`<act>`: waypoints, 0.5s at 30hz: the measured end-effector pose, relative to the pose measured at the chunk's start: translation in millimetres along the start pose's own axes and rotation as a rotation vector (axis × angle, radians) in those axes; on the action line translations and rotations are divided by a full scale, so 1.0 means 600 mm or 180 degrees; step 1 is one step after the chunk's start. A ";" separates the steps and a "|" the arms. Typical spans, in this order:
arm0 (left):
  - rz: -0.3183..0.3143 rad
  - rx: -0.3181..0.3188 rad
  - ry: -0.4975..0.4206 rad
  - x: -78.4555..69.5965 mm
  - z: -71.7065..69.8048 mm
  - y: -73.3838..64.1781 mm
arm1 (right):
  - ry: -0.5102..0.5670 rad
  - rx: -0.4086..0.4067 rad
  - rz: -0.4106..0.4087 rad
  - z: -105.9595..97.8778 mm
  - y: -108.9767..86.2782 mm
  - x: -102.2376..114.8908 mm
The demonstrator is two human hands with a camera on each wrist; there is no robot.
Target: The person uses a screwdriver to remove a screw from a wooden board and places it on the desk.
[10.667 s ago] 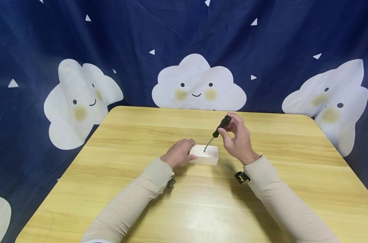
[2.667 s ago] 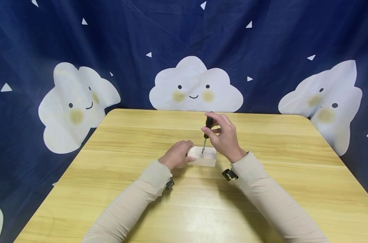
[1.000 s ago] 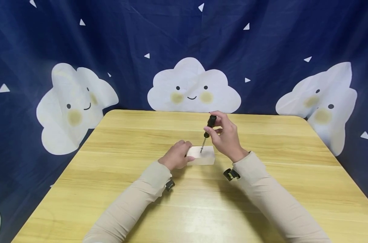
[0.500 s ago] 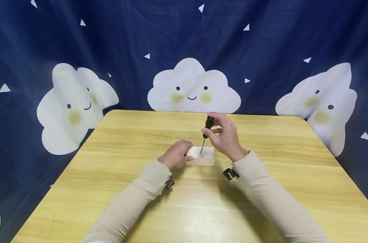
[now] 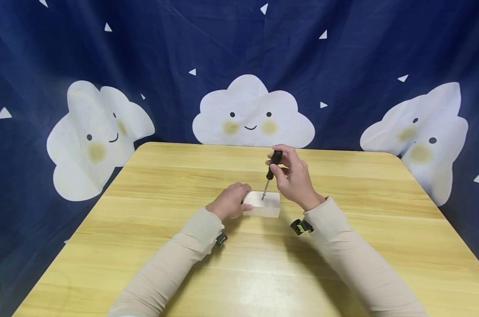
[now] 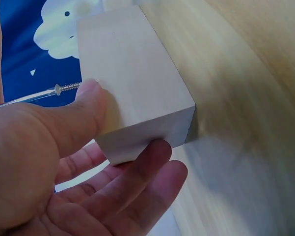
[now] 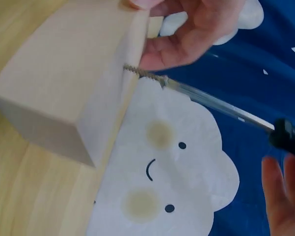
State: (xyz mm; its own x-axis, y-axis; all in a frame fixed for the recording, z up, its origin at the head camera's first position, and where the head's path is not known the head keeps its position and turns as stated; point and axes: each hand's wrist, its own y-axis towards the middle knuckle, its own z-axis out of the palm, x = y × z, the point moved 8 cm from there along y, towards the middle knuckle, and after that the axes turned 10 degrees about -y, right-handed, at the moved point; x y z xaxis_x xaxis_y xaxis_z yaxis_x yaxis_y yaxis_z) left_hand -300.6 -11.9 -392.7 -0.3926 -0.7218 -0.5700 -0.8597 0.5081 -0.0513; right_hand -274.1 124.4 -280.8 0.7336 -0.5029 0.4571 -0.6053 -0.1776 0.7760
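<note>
A pale wooden block (image 5: 268,209) lies on the table in the head view, gripped at its left end by my left hand (image 5: 228,202). In the left wrist view, the thumb presses the block's upper edge and fingers curl at its end face. My right hand (image 5: 298,180) pinches the black handle of a screwdriver (image 5: 276,157) between thumb and fingers. Its metal shaft slants down to a screw (image 7: 146,74) in the block's top face. Much of the screw's thread (image 6: 68,87) shows above the wood, and the driver's tip meets the screw head.
The wood-grain table (image 5: 231,277) reaches back to a dark blue curtain (image 5: 164,53) printed with white clouds and triangles. A small black device (image 5: 301,226) is strapped at the right wrist, another (image 5: 221,239) at the left.
Since half a second ago, the screwdriver's handle has tipped slightly right and my right thumb and fingers have shifted round it. Compared with 10.7 s ago, it stands more upright. The left hand keeps its grip.
</note>
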 end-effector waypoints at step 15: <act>-0.0099 -0.0021 -0.0047 0.006 -0.001 0.000 | -0.0084 -0.0094 -0.0102 0.007 -0.001 -0.002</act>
State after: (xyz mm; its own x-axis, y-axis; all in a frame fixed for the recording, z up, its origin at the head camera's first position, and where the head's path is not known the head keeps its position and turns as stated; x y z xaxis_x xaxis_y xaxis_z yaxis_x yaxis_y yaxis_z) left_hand -302.0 -14.8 -394.4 -0.3610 -0.7301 -0.5802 -0.8735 0.4826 -0.0638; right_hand -276.2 121.9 -283.5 0.7437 -0.5197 0.4205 -0.5720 -0.1691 0.8026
